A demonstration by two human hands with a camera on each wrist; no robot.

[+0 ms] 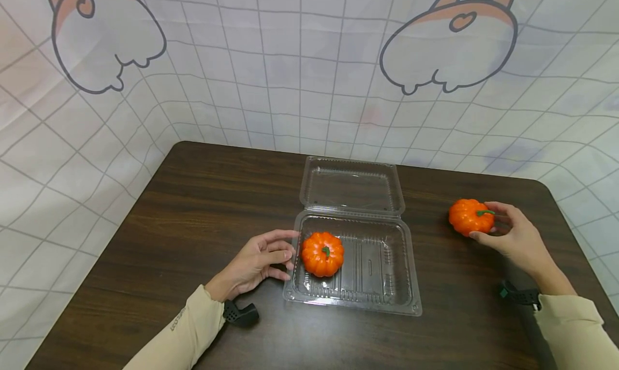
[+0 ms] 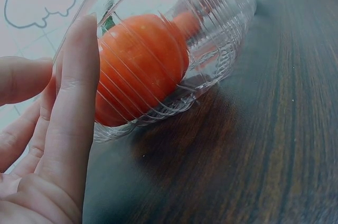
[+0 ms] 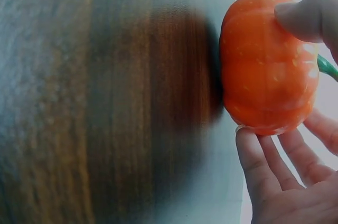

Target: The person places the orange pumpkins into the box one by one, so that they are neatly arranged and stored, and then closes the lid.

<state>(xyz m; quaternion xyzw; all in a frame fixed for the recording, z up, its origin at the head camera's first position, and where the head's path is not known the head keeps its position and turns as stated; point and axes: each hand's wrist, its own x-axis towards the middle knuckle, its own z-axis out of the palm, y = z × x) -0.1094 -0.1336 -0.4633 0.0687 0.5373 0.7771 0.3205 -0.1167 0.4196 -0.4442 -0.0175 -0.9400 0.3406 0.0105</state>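
Note:
A clear plastic clamshell container (image 1: 369, 300) lies on the table with its lid folded back away from me. Inside, at its left end, sits one small orange pumpkin (image 1: 322, 254) with a green stem, seen through the ribbed wall in the left wrist view. My left hand (image 1: 265, 260) pinches the container's left rim, thumb on one side and fingers along the outer wall (image 2: 142, 94). Off to the right, my right hand (image 1: 519, 238) grips a second orange pumpkin (image 1: 468, 218) between thumb and fingers. In the right wrist view that pumpkin (image 3: 269, 71) is close to the tabletop.
The dark wood table (image 1: 203, 198) extends on both sides of the container. A white grid-patterned curtain (image 1: 280, 74) with cartoon animal drawings hangs behind its far edge and along the sides. Black straps (image 1: 240, 313) circle both wrists.

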